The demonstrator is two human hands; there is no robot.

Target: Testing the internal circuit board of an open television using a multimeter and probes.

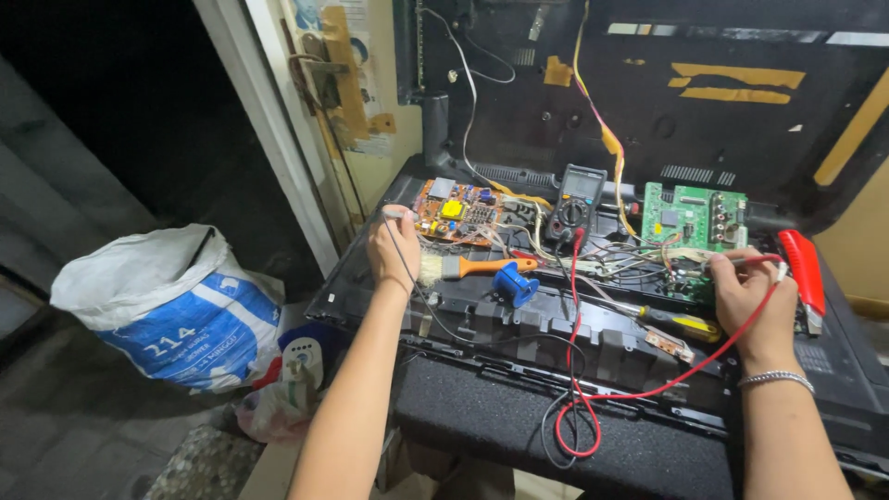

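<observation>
My left hand (pixel 394 248) holds the black test probe, its black lead (pixel 435 319) trailing down, beside the orange circuit board (pixel 457 212). My right hand (pixel 752 294) grips the red test probe (pixel 741 261), whose tip points left toward the wiring below the green circuit board (pixel 694 216). The red lead (pixel 648 389) loops down over the bench front. Both leads run to a dark multimeter (pixel 576 204) standing between the two boards. A silver bracelet (pixel 776 377) sits on my right wrist.
A brush with an orange handle (pixel 472 268), a blue spool (pixel 515 281), a yellow-handled screwdriver (pixel 681 322) and red-handled pliers (pixel 804 270) lie on the open black chassis (pixel 519 324). A taped black back cover (pixel 722 102) stands behind. A white and blue sack (pixel 176 310) sits on the floor, left.
</observation>
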